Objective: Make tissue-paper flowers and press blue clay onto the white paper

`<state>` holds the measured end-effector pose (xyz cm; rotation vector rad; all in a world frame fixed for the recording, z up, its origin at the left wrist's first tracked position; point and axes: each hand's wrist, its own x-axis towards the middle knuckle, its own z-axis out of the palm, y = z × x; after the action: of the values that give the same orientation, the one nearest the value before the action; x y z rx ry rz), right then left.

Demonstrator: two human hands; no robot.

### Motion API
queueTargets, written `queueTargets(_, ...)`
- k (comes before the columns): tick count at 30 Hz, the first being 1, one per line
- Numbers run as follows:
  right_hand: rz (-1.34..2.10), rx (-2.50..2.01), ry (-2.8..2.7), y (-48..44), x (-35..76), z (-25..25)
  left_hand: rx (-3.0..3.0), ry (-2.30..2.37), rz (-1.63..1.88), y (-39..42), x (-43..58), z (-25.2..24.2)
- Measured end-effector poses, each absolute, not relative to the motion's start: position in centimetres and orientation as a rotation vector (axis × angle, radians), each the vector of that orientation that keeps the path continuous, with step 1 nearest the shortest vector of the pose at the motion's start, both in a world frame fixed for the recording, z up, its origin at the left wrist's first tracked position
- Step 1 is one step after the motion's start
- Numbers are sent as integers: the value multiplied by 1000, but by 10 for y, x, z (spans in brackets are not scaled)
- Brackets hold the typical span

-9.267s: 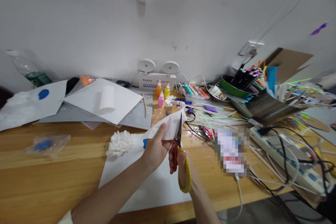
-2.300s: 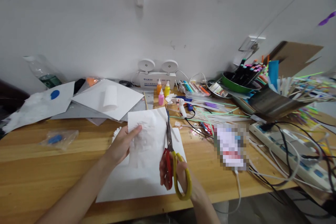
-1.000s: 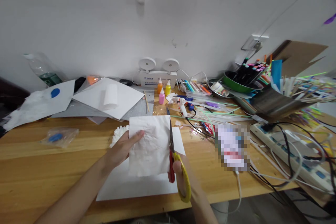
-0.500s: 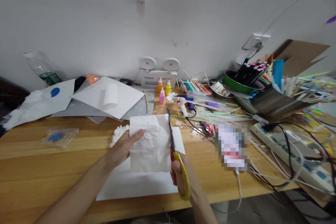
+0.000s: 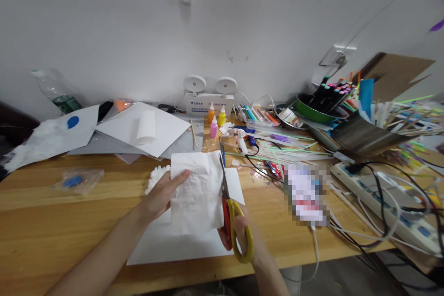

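Observation:
My left hand (image 5: 162,195) pinches a white tissue (image 5: 196,199) by its left side, thumb on top, holding it up above the table. My right hand (image 5: 240,229) is closed round the handles of scissors (image 5: 229,201) with one yellow loop and one red. The scissor blades point away from me along the tissue's right edge; whether the edge lies between them is unclear. Under the tissue lies a white sheet of paper (image 5: 176,250), partly covered. Behind my left hand sits a pile of crumpled white pieces (image 5: 157,176).
Small paint bottles (image 5: 214,127) and a glue gun (image 5: 240,138) stand or lie at the back. On the right are a pixelated object (image 5: 307,194), a power strip (image 5: 388,215) and cables. A white roll (image 5: 146,127) rests on white boards (image 5: 114,125) at left.
The scissors have shifted slightly left and their handles have spread wider apart. The tissue's lower edge has shifted a little; my left hand has hardly moved.

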<state>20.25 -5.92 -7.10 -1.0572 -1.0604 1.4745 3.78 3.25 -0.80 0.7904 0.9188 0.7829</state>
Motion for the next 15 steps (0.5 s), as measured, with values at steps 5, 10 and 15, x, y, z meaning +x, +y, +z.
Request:
queueTargets(5, 1375, -1027, -1258, -59, 208, -60, 790, 939, 768, 32, 38, -7)
queueTargets(10, 1263, -1078, -1405, -60, 212, -45, 833, 976, 705, 31, 34, -6)
queueTargets(15, 1211, -1094, -1317, -61, 210, -47, 854, 987, 683, 30, 32, -9)
